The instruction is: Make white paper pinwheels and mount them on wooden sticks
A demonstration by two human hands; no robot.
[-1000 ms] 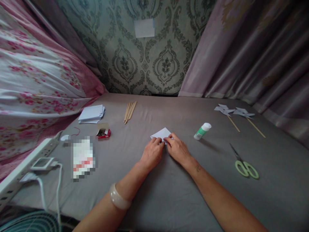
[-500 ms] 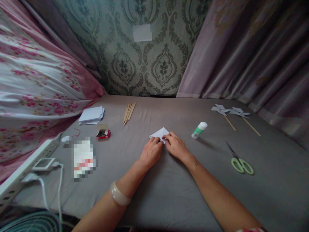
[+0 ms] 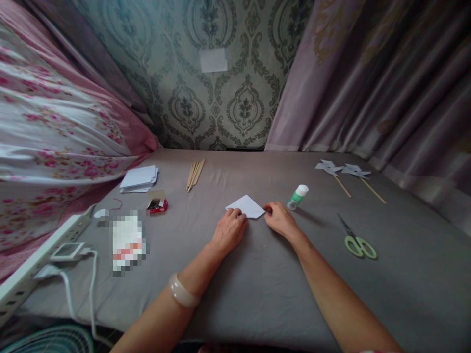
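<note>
A small white sheet of paper [image 3: 250, 205], folded with a point at the far side, lies on the grey cloth in front of me. My left hand [image 3: 231, 228] rests on its near left edge with curled fingers, holding it down. At the right corner, the fingertips of my right hand [image 3: 281, 219] are closed in a pinch on the paper. A glue stick [image 3: 298, 197] with a white cap and green label stands just beyond my right hand. Farther right lie the green-handled scissors [image 3: 356, 240], closed.
Two paper pinwheels on sticks [image 3: 329, 168] lie at the far right. Wooden sticks [image 3: 196, 174], a stack of white paper [image 3: 139, 179] and an open red box [image 3: 158, 204] are at the far left. A power strip [image 3: 47, 255] with white cables runs along the left edge.
My right hand has slid right along the paper from its middle to its right corner, uncovering more of the sheet. My left hand stays on it. The view has shifted slightly.
</note>
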